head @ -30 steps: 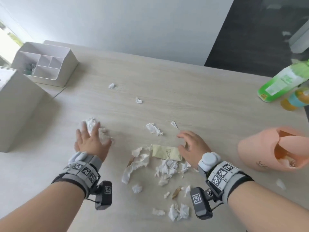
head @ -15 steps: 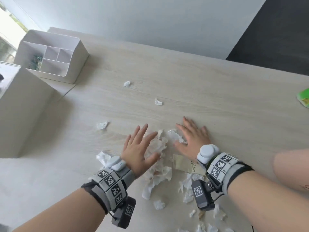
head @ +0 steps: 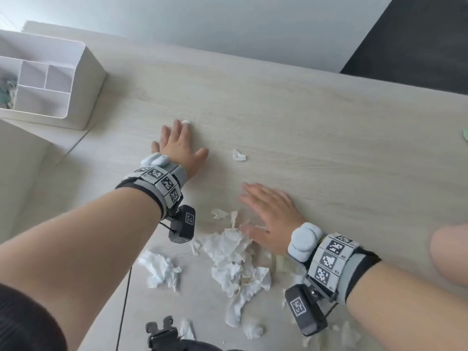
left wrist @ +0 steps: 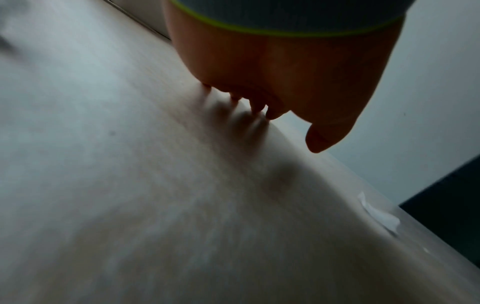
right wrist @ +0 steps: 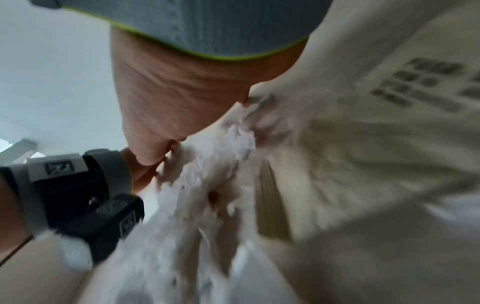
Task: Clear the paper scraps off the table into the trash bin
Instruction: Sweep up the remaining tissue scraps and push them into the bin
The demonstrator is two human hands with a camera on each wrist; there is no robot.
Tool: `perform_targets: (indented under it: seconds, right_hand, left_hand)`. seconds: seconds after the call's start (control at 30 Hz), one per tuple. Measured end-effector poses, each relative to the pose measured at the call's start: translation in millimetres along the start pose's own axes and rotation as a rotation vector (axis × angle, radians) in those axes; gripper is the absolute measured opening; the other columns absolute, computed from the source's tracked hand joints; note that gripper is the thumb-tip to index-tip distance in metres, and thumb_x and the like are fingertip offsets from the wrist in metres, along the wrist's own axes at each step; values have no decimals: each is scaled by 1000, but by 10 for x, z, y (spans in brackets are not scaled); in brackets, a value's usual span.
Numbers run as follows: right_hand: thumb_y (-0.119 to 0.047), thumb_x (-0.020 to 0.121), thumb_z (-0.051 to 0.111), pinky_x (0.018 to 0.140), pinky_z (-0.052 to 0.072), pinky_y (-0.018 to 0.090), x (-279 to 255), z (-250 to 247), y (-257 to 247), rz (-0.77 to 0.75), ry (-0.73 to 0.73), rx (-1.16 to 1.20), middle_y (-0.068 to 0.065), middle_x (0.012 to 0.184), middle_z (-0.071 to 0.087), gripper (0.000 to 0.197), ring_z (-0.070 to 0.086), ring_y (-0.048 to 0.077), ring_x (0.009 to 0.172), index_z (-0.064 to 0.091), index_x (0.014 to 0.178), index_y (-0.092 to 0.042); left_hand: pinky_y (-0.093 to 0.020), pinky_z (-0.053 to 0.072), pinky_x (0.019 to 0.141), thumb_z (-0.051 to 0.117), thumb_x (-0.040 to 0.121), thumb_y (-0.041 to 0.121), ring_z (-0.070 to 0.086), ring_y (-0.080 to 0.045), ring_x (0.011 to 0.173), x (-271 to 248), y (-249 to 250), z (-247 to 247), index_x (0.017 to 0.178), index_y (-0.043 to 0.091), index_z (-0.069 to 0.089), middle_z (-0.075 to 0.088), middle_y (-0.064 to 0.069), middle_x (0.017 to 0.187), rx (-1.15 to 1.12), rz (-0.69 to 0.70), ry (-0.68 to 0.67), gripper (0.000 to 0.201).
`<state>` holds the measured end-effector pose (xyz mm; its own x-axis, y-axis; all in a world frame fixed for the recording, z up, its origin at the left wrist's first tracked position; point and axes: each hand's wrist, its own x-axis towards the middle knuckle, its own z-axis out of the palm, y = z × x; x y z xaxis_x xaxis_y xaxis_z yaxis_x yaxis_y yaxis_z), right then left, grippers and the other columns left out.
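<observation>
Torn white paper scraps (head: 233, 257) lie heaped near the table's front edge; the right wrist view shows the heap (right wrist: 207, 185) beside a printed beige packet (right wrist: 389, 123). My right hand (head: 263, 206) lies flat and open on the table, its thumb side against the heap. My left hand (head: 177, 138) is stretched out flat farther back, fingertips (left wrist: 257, 109) on the wood, touching a tiny scrap (head: 186, 121). A small scrap (head: 238, 156) lies alone between the hands. A crumpled piece (head: 159, 269) sits left of the heap. The pink trash bin (head: 450, 249) shows at the right edge.
A white compartment organiser (head: 63, 84) stands at the back left, with a white box (head: 15, 173) in front of it. Something green (head: 465, 134) peeks in at the right edge. Bare wood table (head: 329, 122) stretches behind the hands. Loose scraps (head: 253, 330) lie near the front edge.
My left hand has left the heap and reached out to the far small scrap. My right hand stays flat beside the heap. The view has swung left and closer.
</observation>
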<state>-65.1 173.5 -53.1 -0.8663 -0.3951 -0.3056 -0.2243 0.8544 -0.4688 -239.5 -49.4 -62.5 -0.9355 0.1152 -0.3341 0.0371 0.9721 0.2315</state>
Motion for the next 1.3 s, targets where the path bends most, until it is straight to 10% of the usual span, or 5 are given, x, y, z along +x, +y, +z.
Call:
perform_targets:
  seconds: [0.3,0.43,0.6,0.97,1.3]
  right_hand:
    - [-72,83,11,120,8,51,674,-288,79,222,119,79,-9,165,9,82,7,13,151,20,154,-32]
    - [-78,83,5,120,3,55,690,-222,-69,74,-109,-111,-13,165,2,87,-1,13,152,14,155,-30]
    - [-81,85,21,121,-4,52,149,-67,-208,-138,-291,-220,-12,163,-10,83,-12,15,150,7,154,-37]
    - [-87,72,39,120,3,54,-942,81,46,-103,-341,-316,-15,162,-17,100,-12,13,150,1,153,-43]
    - [-35,90,60,113,26,39,-1483,157,150,50,-125,-205,-2,153,34,64,32,25,139,34,148,-33]
  left_hand:
    - [-47,-7,121,41,89,52,-11,-14,150,-1405,246,455,154,40,11,-4,13,163,48,609,-210,72]
    - [-48,-1,123,38,86,51,-6,-14,151,-1674,-79,366,149,39,30,7,13,163,-89,397,-8,65]
    - [-45,5,123,43,94,50,-5,-22,152,-1684,-818,175,155,35,10,-4,4,166,-89,-119,4,71]
    - [-42,-9,120,48,38,99,-35,-13,143,-2635,-821,442,143,37,-36,-41,18,152,275,370,-338,148]
    - [-36,46,97,72,77,55,45,-22,116,-2993,-364,744,145,37,40,41,-1,133,-85,67,-136,77]
